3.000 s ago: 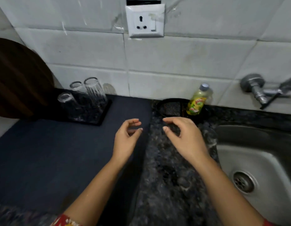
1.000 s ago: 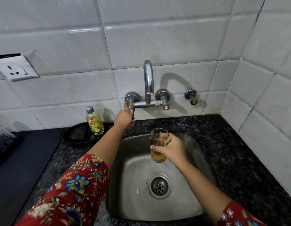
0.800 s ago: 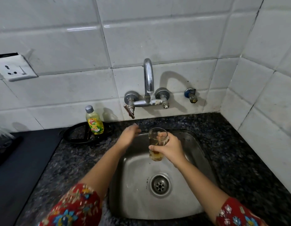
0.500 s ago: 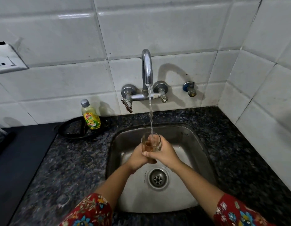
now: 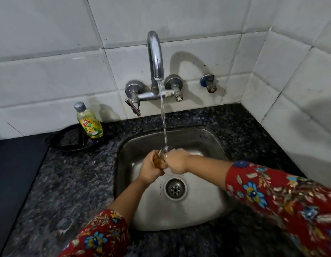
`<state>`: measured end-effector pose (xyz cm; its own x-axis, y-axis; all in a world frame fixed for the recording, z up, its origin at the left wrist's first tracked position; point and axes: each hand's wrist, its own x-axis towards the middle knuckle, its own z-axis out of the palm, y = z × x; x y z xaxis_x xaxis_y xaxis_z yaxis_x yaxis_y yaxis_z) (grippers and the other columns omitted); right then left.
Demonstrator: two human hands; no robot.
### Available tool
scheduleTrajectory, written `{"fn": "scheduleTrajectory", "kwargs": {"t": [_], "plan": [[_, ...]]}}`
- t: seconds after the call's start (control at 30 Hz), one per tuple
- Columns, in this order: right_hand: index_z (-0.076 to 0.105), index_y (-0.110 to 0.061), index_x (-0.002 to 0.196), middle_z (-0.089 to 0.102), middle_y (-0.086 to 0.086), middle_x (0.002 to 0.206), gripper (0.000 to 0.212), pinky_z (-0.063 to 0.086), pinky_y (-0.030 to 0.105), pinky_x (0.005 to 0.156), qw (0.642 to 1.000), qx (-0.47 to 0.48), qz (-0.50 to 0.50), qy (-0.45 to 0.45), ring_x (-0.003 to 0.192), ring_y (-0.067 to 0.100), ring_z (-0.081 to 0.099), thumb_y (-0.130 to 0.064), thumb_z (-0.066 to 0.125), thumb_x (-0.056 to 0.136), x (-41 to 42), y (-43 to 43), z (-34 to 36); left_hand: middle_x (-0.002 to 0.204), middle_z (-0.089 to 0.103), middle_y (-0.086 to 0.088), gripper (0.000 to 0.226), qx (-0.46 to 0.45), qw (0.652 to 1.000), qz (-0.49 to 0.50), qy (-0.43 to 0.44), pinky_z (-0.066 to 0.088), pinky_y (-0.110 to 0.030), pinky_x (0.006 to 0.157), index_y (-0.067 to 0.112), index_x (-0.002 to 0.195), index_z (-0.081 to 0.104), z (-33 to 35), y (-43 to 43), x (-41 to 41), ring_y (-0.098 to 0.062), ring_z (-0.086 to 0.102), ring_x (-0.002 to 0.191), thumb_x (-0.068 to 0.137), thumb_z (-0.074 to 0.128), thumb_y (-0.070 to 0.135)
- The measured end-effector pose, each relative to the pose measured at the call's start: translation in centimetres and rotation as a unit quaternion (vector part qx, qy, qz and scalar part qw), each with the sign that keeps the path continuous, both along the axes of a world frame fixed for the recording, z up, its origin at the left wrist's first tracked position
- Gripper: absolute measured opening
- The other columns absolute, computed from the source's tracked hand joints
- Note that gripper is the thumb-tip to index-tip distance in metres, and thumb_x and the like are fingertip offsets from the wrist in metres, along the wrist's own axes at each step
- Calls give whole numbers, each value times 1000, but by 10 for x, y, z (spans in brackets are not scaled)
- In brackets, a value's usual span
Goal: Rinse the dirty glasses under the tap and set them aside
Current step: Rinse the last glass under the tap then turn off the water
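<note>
Glass (image 5: 160,160) being held under the running tap (image 5: 155,58)

Both the left hand (image 5: 150,168) and right hand (image 5: 176,161) are wrapping around it over the sink (image 5: 212,143), water streaming onto its rim; brownish liquid seems to be sitting inside, though blur is hiding detail

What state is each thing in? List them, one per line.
Tap: running, stream falling into the glass.
Glass: held over the sink, amber liquid inside.
Left hand: wrapped around the glass.
Right hand: gripping the glass.
Sink: drain open, no dishes in it.
Soap bottle: upright, capped, on a black tray.
</note>
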<state>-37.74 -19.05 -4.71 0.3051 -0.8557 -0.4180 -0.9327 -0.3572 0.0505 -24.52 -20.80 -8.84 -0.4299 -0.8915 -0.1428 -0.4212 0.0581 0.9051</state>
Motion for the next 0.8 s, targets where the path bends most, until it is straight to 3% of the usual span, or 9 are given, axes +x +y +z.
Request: {"fn": "scheduleTrajectory", "kwargs": {"t": [0.1, 0.27, 0.37, 0.43, 0.47, 0.53, 0.6, 0.67, 0.8], "plan": [[59, -17, 119, 61, 8, 118, 35, 47, 34, 75, 993, 54, -58, -88, 102, 28, 58, -13, 50, 85, 11, 3, -18, 95, 61, -2, 53, -38, 999, -11, 3, 44, -8, 67, 6, 105, 56, -7, -2, 4, -14, 58, 85, 58, 72, -13], [72, -15, 81, 72, 0, 86, 10, 54, 30, 80, 959, -168, 220, -67, 84, 18, 69, -8, 72, 74, -17, 14, -16, 108, 57, 10, 75, 2, 987, -161, -26, 38, 3, 78, 10, 123, 53, -2, -12, 15, 7, 54, 96, 56, 79, -13], [64, -8, 107, 65, 11, 112, 22, 49, 34, 80, 998, -48, -4, -50, 103, 29, 61, -10, 52, 89, 3, 22, -8, 101, 63, 4, 61, -44, 995, -86, -15, 40, 1, 71, 14, 108, 60, -7, -5, 4, 8, 59, 87, 55, 79, -9], [60, -7, 111, 62, 14, 115, 26, 43, 31, 71, 986, 45, -143, -71, 101, 30, 60, -13, 48, 89, 11, 20, -9, 98, 66, 2, 54, -63, 997, -38, -1, 44, -5, 74, 17, 100, 62, -14, -3, -3, 0, 62, 87, 54, 80, -3], [60, -8, 110, 62, 13, 114, 26, 40, 31, 70, 985, 50, -137, -91, 98, 29, 59, -13, 48, 88, 10, 18, -8, 100, 67, 1, 54, -58, 998, -35, 3, 49, -11, 78, 16, 100, 62, -16, -4, -4, -5, 63, 90, 52, 81, 0], [61, -10, 108, 63, 11, 114, 23, 42, 31, 71, 994, 34, -66, -83, 98, 28, 60, -10, 48, 89, -2, 15, -4, 104, 67, -4, 62, -32, 999, -43, 9, 55, -33, 84, 13, 105, 62, -16, -9, -2, -16, 65, 96, 45, 76, 3], [62, -13, 110, 63, 8, 118, 23, 45, 34, 82, 996, -42, 68, -49, 107, 27, 59, -8, 49, 91, -21, 12, 2, 109, 67, -10, 71, 1, 997, -68, 20, 54, -41, 85, 9, 111, 61, -14, -15, 1, -22, 64, 100, 41, 70, 2], [63, -14, 108, 63, 7, 119, 23, 45, 37, 90, 985, -79, 152, 35, 111, 27, 58, -8, 50, 91, -31, 9, 4, 113, 66, -10, 74, 8, 995, -93, 25, 53, -36, 86, 7, 116, 59, -11, -16, -2, -20, 64, 103, 43, 70, 0], [63, -7, 104, 63, 11, 114, 21, 46, 33, 77, 989, -59, 111, 83, 104, 29, 60, -12, 47, 91, -5, 11, -5, 102, 67, 4, 57, -32, 998, -29, 45, 49, -14, 76, 8, 109, 60, -12, -4, -6, 1, 64, 93, 56, 78, -7]]}}
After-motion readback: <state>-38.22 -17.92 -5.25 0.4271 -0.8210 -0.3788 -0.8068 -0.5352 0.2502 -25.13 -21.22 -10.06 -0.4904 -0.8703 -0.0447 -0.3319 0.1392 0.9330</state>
